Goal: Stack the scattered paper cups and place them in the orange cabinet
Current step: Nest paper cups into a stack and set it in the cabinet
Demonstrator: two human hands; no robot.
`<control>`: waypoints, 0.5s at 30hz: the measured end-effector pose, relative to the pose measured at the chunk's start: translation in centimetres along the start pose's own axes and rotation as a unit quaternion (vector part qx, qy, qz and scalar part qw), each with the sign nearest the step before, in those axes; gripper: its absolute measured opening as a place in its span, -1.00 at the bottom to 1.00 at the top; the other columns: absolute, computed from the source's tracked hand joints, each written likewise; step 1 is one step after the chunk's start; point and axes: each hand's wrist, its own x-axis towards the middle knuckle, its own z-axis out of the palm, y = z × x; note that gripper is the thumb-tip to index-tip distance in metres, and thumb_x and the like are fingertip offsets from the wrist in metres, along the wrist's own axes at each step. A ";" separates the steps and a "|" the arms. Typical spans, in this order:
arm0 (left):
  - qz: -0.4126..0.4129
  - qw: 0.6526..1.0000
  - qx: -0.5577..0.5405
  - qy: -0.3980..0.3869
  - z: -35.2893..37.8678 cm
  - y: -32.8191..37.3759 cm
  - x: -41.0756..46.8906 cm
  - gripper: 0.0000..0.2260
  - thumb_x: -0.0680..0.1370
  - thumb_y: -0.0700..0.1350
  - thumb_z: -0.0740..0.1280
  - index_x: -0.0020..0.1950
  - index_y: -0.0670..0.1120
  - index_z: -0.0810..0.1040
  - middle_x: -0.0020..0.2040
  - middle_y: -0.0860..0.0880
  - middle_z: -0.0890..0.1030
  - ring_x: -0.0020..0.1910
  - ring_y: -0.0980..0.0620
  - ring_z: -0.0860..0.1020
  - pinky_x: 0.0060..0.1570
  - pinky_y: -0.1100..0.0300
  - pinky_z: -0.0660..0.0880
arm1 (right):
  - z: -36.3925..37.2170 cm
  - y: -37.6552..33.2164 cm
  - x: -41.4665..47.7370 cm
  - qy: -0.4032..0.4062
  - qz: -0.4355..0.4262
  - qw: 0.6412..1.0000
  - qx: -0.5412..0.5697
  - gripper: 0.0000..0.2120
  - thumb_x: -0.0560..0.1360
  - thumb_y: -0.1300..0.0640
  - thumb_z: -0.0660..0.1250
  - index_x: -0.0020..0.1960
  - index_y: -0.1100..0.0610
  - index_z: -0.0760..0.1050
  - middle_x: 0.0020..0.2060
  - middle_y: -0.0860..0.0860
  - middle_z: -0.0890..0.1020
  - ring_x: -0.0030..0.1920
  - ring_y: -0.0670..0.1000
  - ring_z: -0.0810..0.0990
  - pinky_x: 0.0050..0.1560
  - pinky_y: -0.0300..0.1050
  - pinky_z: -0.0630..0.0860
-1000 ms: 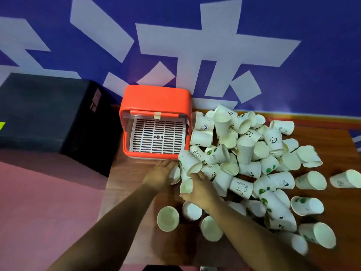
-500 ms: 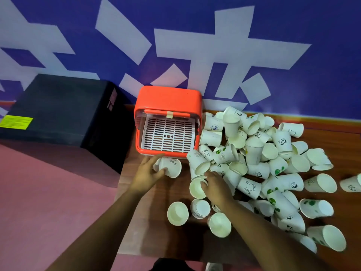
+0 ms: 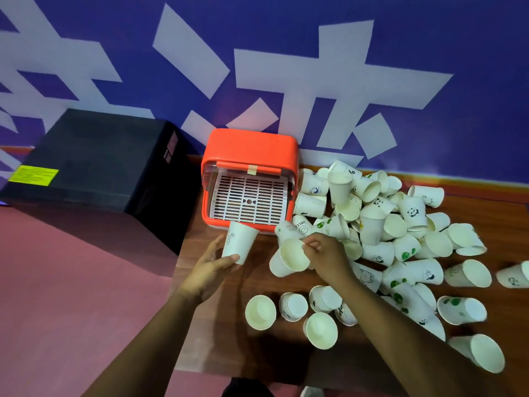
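The orange cabinet (image 3: 249,147) stands open against the blue wall, its white slatted tray (image 3: 248,199) bare. My left hand (image 3: 209,270) holds a white paper cup (image 3: 240,241) just in front of the cabinet, mouth pointing away from me. My right hand (image 3: 323,255) grips the rim of a second cup (image 3: 287,260), tilted with its mouth toward me. A big pile of paper cups (image 3: 372,219) lies to the right of the cabinet. Several loose cups (image 3: 289,309) stand near the table's front edge.
A black box (image 3: 94,161) with a yellow label sits left of the cabinet, beside the wooden table (image 3: 266,353). The pink floor lies left of the table edge. More cups lie scattered to the far right (image 3: 469,272).
Each hand has lifted a cup out of the pile's left edge. The left hand's cup has moved up toward the cabinet front; the right hand's cup has turned its mouth toward me.
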 end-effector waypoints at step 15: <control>0.014 0.995 -0.030 -0.095 4.2 2.2 -1.2 -0.34 0.44 -0.31 0.41 0.50 -0.08 0.29 0.36 -0.18 0.57 0.31 -0.22 0.57 0.13 -0.03 0.61 | 0.6 -6.1 0.7 -0.066 0.139 0.932 0.327 -0.81 0.60 -0.01 0.28 0.10 0.04 0.61 -0.27 0.12 0.55 -0.46 -0.04 0.43 -0.36 -0.08 0.43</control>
